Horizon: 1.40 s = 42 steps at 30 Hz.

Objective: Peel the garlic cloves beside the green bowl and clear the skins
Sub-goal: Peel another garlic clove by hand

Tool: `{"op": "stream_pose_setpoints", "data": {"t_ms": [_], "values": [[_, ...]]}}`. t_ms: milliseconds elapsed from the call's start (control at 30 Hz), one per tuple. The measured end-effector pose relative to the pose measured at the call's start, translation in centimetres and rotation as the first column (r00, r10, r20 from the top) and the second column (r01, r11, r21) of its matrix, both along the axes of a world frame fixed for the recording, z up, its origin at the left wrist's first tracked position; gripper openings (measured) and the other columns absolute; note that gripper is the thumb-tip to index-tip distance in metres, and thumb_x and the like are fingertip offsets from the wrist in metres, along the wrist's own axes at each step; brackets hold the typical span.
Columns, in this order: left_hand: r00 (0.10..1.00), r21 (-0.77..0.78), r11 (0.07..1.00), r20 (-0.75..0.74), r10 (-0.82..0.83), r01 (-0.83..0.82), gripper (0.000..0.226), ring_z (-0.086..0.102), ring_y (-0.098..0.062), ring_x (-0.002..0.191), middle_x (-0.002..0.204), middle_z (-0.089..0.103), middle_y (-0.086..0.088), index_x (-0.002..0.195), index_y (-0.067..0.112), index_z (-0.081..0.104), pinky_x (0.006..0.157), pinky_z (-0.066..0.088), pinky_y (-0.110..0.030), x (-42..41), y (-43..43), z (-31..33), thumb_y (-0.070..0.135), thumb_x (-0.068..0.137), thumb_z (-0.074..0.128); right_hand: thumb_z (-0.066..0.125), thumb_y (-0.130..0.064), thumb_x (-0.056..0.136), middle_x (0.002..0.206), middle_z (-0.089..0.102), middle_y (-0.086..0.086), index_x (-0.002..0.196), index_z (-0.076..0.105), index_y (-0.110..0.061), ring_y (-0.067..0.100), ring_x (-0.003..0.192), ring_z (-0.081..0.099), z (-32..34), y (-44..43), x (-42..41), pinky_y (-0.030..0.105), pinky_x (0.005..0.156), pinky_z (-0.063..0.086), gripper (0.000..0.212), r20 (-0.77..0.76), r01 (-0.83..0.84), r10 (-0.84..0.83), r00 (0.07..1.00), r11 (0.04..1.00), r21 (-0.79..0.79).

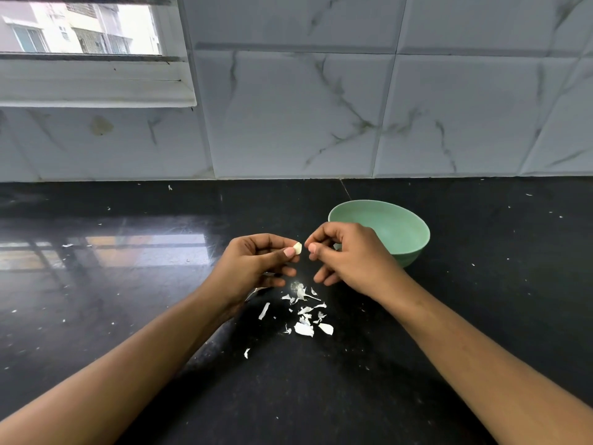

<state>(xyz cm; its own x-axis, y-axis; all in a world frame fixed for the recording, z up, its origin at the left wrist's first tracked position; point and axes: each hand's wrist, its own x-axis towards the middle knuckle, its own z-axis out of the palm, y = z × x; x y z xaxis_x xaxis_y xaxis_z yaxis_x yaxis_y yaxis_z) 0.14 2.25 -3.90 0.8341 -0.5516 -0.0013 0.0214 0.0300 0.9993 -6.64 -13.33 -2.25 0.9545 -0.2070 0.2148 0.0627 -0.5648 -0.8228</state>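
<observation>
Left hand: your left hand (pixel 256 264) pinches the garlic clove (pixel 298 248) between thumb and fingertips, above the counter (pixel 128 316).
Right hand: your right hand (pixel 349 258) sits just beside the clove with fingers curled and thumb and forefinger tips together; whether a scrap of skin is between them cannot be told.
Clove: pale and small, held up just left of the green bowl (pixel 414 248); how much skin is left on it is too small to tell.
Step in hand: you are stripping the clove. Turn it with the left thumb so the unpeeled side faces the right hand, catch a loose edge with a nail, and pull along the clove's length.
Bowl: nothing shows in the visible part of its inside; your right hand covers its near rim.
Skins: the skins (pixel 305 329) lie scattered under and in front of your hands, and they are yet to be cleared.
In the way: a pale piece lies half hidden under your left hand; check it before sweeping, since it may be a clove.
Around: tiled wall (pixel 321 107) behind, window (pixel 80 27) at upper left.
</observation>
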Motion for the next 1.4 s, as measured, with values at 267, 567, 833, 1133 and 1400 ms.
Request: {"op": "stream_pose_setpoints", "data": {"t_ms": [267, 567, 833, 1133, 1400], "values": [[0.991, 0.002, 1.000, 0.135, -0.002, 0.002, 0.009, 0.066, -0.007, 0.061, 0.066, 0.070, -0.001, 0.090, 0.007, 0.071, 0.053, 0.051, -0.017, -0.16, -0.07, -0.19, 0.004, 0.083, 0.065, 0.060, -0.007, 0.091, 0.070, 0.067, 0.006, 0.083, 0.065, -0.007, 0.017, 0.054, 0.067, 0.01, -0.05, 0.19, 0.025, 0.049, 0.054, 0.010, -0.007, -0.021, 0.023, 1.000, 0.983, 0.183], [0.958, -0.014, 0.998, 0.279, 0.063, -0.061, 0.009, 0.066, -0.012, 0.061, 0.068, 0.071, -0.004, 0.085, 0.012, 0.072, 0.059, 0.055, -0.026, 0.18, 0.12, -0.30, 0.007, 0.079, 0.069, 0.060, -0.007, 0.091, 0.066, 0.066, 0.006, 0.082, 0.065, -0.004, 0.015, 0.050, 0.064, 0.11, 0.36, 0.16, 0.023, 0.047, 0.052, 0.010, -0.026, -0.054, 0.065, 0.998, 0.951, 0.303], [0.931, 0.018, 0.995, 0.356, 0.082, -0.094, 0.009, 0.069, -0.011, 0.064, 0.069, 0.072, -0.004, 0.085, 0.013, 0.072, 0.067, 0.057, -0.037, -0.16, 0.04, -0.31, 0.005, 0.081, 0.069, 0.060, -0.005, 0.090, 0.063, 0.064, 0.006, 0.079, 0.064, -0.004, 0.013, 0.048, 0.062, 0.04, 0.20, 0.20, 0.023, 0.045, 0.051, 0.011, 0.008, -0.041, 0.041, 0.999, 0.966, 0.257], [0.939, -0.009, 0.996, 0.333, 0.083, -0.085, 0.009, 0.069, -0.012, 0.066, 0.072, 0.073, -0.007, 0.084, 0.013, 0.072, 0.066, 0.057, -0.032, -0.37, -0.08, -0.34, 0.005, 0.081, 0.069, 0.059, -0.008, 0.090, 0.058, 0.059, 0.001, 0.074, 0.061, -0.012, 0.011, 0.043, 0.057, -0.55, 0.58, 0.33, 0.022, 0.041, 0.045, 0.017, 0.044, -0.016, 0.006, 0.999, 0.974, 0.226], [0.912, -0.057, 0.989, 0.383, 0.148, -0.137, 0.007, 0.069, -0.008, 0.064, 0.070, 0.073, -0.003, 0.082, 0.014, 0.073, 0.062, 0.058, -0.025, -0.43, -0.01, -0.24, 0.010, 0.077, 0.073, 0.061, -0.004, 0.089, 0.064, 0.064, 0.005, 0.081, 0.065, -0.005, 0.012, 0.049, 0.062, 0.20, 0.48, 0.07, 0.021, 0.044, 0.051, 0.009, 0.062, -0.081, 0.063, 0.996, 0.928, 0.364]]}}
